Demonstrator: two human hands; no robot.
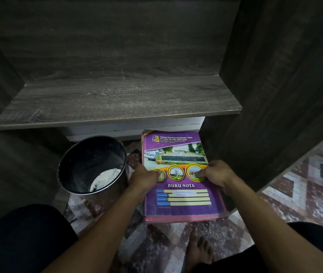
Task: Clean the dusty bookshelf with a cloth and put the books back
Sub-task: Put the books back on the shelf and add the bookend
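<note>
Gripping books below the shelf.
The left hand and right hand clamp opposite edges, likely to lift the stack whole.

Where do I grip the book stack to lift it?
The book stack lies flat, loose thin books: take both long edges mid-length, left hand from its left, right hand from its right, fingers underneath, thumbs on the purple cover.
</note>
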